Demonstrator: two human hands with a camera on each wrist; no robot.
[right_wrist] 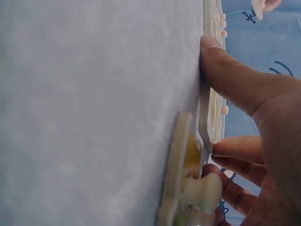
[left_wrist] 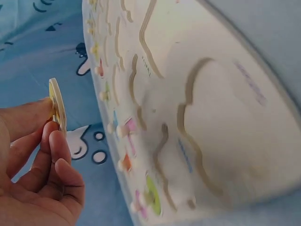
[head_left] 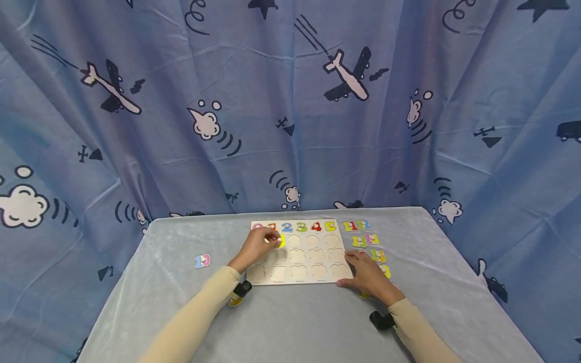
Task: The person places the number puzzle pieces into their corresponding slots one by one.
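A pale wooden number puzzle board (head_left: 308,280) lies on the table, its top row filled with coloured number pieces from 0 to 5. My left hand (head_left: 257,245) is above the board's left part and hides some slots. Between its thumb and fingers it pinches a yellow puzzle piece (left_wrist: 57,106), held up off the board and seen edge-on in the left wrist view. My right hand (head_left: 366,272) holds the board's near right corner, thumb (right_wrist: 225,63) against the near edge and fingertips at the right edge. A knobbed loose piece (right_wrist: 176,165) lies beside that corner.
Loose number pieces, among them a red 11 (head_left: 350,226) and a blue 12 (head_left: 363,225), lie right of the board, some hidden by the right hand. A 10 piece (head_left: 202,260) is at the left. Another piece (head_left: 235,300) shows beneath the left wrist. A patterned curtain (head_left: 290,126) hangs behind.
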